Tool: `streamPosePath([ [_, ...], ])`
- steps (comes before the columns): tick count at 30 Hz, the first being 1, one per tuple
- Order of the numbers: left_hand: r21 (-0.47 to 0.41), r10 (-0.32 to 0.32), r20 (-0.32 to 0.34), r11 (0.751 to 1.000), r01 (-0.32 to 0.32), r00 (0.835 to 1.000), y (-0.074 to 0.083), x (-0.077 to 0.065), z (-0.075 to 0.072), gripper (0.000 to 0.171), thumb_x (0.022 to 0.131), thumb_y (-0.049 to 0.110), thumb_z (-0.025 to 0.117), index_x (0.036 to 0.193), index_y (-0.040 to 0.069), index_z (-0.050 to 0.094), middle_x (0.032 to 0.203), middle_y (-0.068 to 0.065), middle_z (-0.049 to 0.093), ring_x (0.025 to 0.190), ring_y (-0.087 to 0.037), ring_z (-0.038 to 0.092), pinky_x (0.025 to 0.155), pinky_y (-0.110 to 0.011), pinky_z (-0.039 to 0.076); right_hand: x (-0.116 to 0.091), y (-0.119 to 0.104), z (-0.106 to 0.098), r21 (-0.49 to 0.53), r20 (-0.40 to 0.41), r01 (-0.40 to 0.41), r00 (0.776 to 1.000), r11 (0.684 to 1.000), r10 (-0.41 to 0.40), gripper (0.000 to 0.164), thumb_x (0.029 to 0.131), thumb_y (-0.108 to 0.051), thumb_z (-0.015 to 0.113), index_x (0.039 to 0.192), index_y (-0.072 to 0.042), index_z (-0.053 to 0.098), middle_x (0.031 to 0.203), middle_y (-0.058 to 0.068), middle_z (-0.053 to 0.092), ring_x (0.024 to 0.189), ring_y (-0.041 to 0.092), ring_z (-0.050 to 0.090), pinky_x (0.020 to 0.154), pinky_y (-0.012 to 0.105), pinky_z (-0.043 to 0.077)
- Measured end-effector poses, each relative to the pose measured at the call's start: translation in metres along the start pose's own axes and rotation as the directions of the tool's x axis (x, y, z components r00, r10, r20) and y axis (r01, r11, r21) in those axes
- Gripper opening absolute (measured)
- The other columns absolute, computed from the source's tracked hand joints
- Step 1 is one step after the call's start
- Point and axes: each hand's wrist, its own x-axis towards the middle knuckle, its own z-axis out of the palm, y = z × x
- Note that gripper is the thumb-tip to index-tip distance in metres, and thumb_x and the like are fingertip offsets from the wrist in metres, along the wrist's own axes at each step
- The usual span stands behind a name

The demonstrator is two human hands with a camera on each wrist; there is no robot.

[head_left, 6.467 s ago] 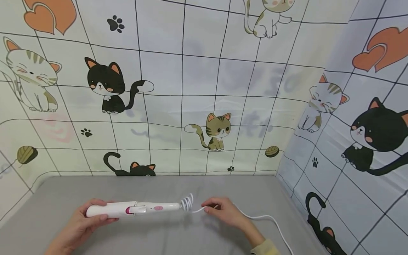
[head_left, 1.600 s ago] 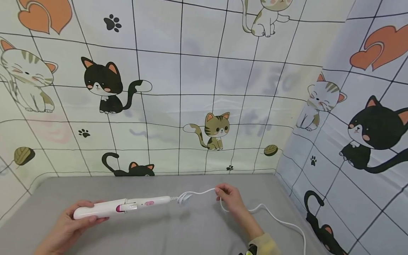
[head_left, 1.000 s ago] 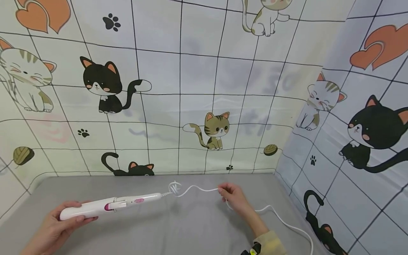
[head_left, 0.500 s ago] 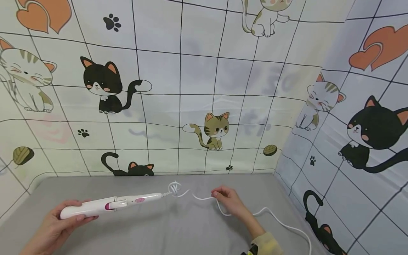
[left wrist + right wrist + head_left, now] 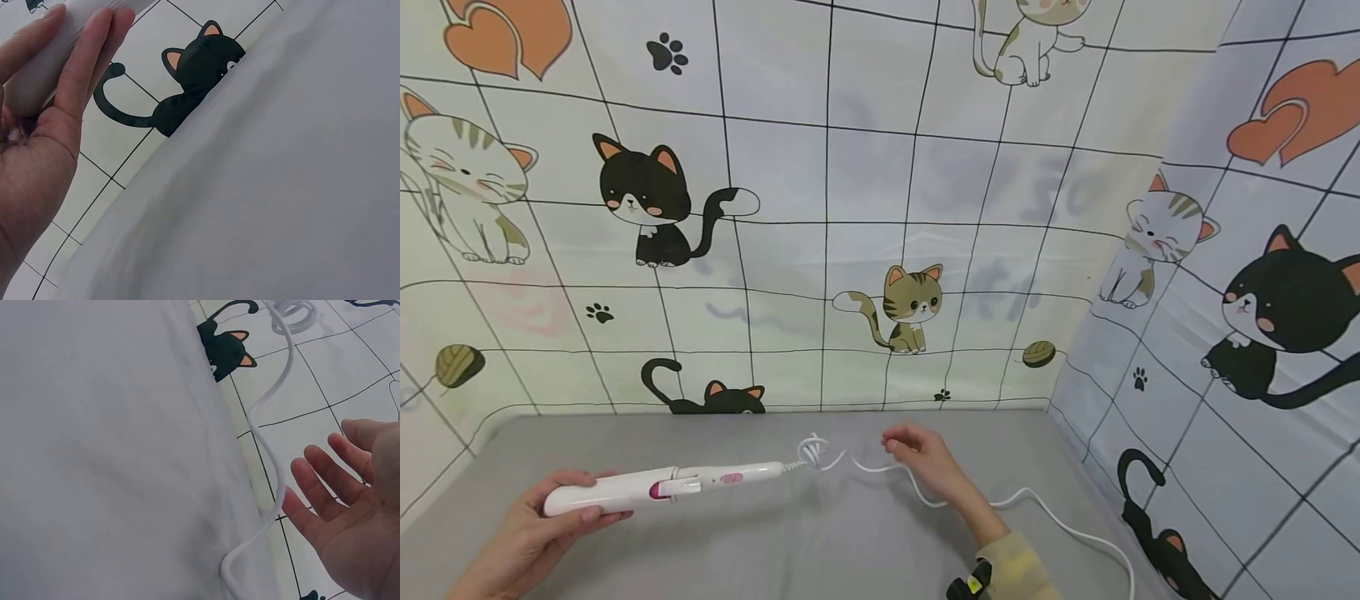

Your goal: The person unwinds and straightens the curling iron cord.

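A: Where's the white styling wand (image 5: 617,494)?
B: Left of the middle, over the grey table (image 5: 737,558), its thick end to the left. The left hand (image 5: 538,529) grips that end, fingers and thumb round it.
A: How would it handle?
B: Fairly light, I'd guess, and stiff, with a smooth shell that may be slippery. That thick end looks the best hold; the clip (image 5: 685,482) midway seems more fragile, so I wouldn't squeeze there.
A: And the cord (image 5: 872,469)?
B: Softer and bendy. It leaves the wand's right end through a ribbed sleeve (image 5: 792,467), gathers in a bundle of loops (image 5: 812,451), then snakes off to the right and nearer. I'd pinch it beyond the loops and spare the sleeve any tugging.
A: Does the right hand (image 5: 928,461) have it?
B: No, the right wrist view shows its fingers spread and loosely bent, holding nothing. The cord runs right beside them; I can't tell whether a fingertip touches.
A: Farther out?
B: Cat-print cloth (image 5: 865,183) rises beyond the table's far edge.
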Motion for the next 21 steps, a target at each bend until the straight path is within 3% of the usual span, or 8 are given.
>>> streamPosePath([
  [5,-0.013,0.014,0.074,1.0,-0.013,0.997,-0.001,0.001,0.0,0.058,0.095,-0.031,0.027,0.13,0.0,0.062,0.138,-0.016,0.062,0.123,-0.028,0.062,0.102,-0.053,0.053,0.009,-0.008,0.004,0.072,0.021,0.01,1.0,0.997,-0.012,0.028,0.104,-0.006,0.058,0.124,0.013,0.06,0.118,0.026,0.067,0.107,0.037,0.066,0.088,0.033,0.065],
  [11,0.025,-0.012,0.059,1.0,0.01,0.998,0.0,0.002,0.0,0.057,0.095,-0.031,0.03,0.128,0.002,0.063,0.137,-0.014,0.064,0.121,-0.027,0.063,0.102,-0.053,0.054,0.015,-0.01,0.014,0.072,0.057,-0.002,0.998,0.997,-0.002,0.028,0.104,-0.004,0.058,0.124,0.014,0.06,0.12,0.029,0.066,0.107,0.038,0.066,0.089,0.035,0.064],
  [15,0.021,-0.004,0.112,1.0,0.002,0.994,-0.001,0.006,-0.001,0.057,0.094,-0.032,0.029,0.129,0.0,0.063,0.139,-0.017,0.062,0.123,-0.029,0.061,0.104,-0.054,0.053,0.019,-0.013,0.024,0.07,0.063,0.001,0.998,0.998,-0.005,0.028,0.105,-0.007,0.057,0.126,0.009,0.062,0.119,0.028,0.066,0.11,0.045,0.064,0.092,0.037,0.063],
  [18,0.021,-0.003,0.152,1.0,0.0,0.988,-0.001,0.008,0.0,0.058,0.093,-0.032,0.028,0.129,-0.001,0.062,0.14,-0.019,0.06,0.125,-0.03,0.061,0.105,-0.054,0.052,0.022,-0.015,0.032,0.081,0.105,0.011,0.994,0.997,-0.02,0.029,0.108,-0.013,0.053,0.128,0.006,0.063,0.122,0.028,0.066,0.115,0.047,0.062,0.099,0.046,0.06],
  [21,0.025,-0.008,0.151,1.0,0.004,0.989,-0.001,0.009,0.001,0.058,0.093,-0.033,0.028,0.128,0.0,0.062,0.14,-0.019,0.061,0.125,-0.03,0.061,0.104,-0.054,0.051,0.024,-0.017,0.039,0.105,0.182,0.039,0.982,0.994,-0.058,0.034,0.112,-0.015,0.044,0.128,0.009,0.062,0.128,0.031,0.063,0.121,0.046,0.059,0.105,0.057,0.054],
])
